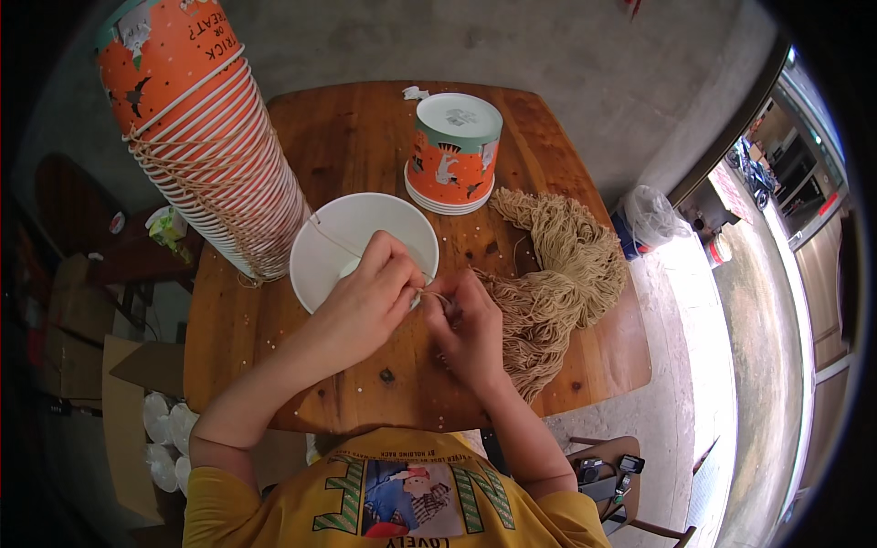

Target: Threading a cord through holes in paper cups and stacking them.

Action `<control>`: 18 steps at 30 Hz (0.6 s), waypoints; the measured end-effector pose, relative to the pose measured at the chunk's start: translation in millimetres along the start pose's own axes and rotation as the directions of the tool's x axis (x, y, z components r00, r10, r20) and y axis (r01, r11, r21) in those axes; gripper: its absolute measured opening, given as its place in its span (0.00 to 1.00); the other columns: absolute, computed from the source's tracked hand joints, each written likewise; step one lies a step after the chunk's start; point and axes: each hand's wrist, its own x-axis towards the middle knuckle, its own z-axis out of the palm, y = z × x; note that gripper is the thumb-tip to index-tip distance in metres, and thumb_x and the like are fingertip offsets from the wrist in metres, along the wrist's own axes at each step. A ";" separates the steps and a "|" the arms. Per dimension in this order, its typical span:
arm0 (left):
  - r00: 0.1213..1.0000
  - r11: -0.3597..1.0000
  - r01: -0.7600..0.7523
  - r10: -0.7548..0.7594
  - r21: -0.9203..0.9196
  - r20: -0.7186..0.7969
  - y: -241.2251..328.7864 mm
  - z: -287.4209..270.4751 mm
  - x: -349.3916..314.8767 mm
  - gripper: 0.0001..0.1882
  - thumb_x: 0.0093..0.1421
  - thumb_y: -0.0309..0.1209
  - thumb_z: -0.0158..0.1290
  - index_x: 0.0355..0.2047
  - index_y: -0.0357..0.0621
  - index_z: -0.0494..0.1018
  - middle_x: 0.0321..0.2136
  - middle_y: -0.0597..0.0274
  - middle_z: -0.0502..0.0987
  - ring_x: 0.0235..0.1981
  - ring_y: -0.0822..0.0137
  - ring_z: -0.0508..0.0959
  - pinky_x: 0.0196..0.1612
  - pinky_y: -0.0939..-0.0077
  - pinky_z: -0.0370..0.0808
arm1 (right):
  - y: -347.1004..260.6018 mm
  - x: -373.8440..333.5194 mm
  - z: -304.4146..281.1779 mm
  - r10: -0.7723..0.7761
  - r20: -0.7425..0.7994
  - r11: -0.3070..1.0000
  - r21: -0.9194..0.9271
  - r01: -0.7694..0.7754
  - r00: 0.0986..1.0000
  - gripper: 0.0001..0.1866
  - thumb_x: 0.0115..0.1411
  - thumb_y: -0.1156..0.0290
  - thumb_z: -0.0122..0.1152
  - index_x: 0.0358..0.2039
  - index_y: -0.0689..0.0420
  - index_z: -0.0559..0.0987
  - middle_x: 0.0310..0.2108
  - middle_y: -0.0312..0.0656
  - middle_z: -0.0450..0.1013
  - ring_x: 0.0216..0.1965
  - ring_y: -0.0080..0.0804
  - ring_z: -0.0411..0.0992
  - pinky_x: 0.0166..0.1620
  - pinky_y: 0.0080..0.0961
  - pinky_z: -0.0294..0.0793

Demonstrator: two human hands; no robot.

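Both of my hands meet above the table at the near right rim of a white-lined paper bucket [324, 242], whose mouth faces up toward me. A thin tan string [340, 242] crosses the bucket's mouth to my fingers. My left hand [388, 279] pinches this string by the rim. Just beside it, my right hand [468, 324] is closed on the string too, with a small loop showing between the hands. Whether it is knotted there I cannot tell. A large loose bundle of tan string [571, 265] lies right of my right hand.
A tall leaning stack of orange paper buckets [206, 137], wound with string, rises at the left. Several upside-down orange buckets [452, 155] are nested at the back of the wooden table [338, 119]. An open cardboard box [132, 429] with clear plastic items stands lower left; a chair [607, 457] lower right.
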 end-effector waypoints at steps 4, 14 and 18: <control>0.997 0.998 -0.037 0.040 0.046 -0.061 0.4 5.3 -1.3 0.05 0.59 0.19 0.49 0.36 0.38 0.67 0.39 0.55 0.65 0.37 0.54 0.73 0.38 0.66 0.72 | 2.9 -0.2 1.7 -0.076 -0.027 0.995 -0.061 0.074 0.997 0.07 0.56 0.78 0.62 0.33 0.61 0.72 0.30 0.38 0.71 0.24 0.23 0.70 0.27 0.19 0.71; 0.992 1.000 0.001 0.001 0.014 -0.124 -1.8 9.7 -5.8 0.06 0.58 0.19 0.51 0.36 0.39 0.68 0.33 0.55 0.71 0.35 0.54 0.75 0.38 0.67 0.72 | 7.0 -2.9 5.5 -0.190 -0.046 0.969 -0.169 0.180 0.981 0.12 0.51 0.78 0.65 0.35 0.57 0.73 0.29 0.40 0.70 0.28 0.36 0.72 0.28 0.31 0.74; 0.991 0.998 0.030 -0.037 -0.054 -0.131 -3.9 10.8 -5.2 0.06 0.58 0.19 0.50 0.35 0.39 0.67 0.32 0.57 0.71 0.34 0.61 0.75 0.36 0.72 0.72 | 4.2 -3.7 5.4 -0.156 -0.041 0.974 -0.171 0.147 0.987 0.11 0.51 0.78 0.65 0.34 0.57 0.73 0.29 0.39 0.70 0.27 0.37 0.72 0.29 0.30 0.74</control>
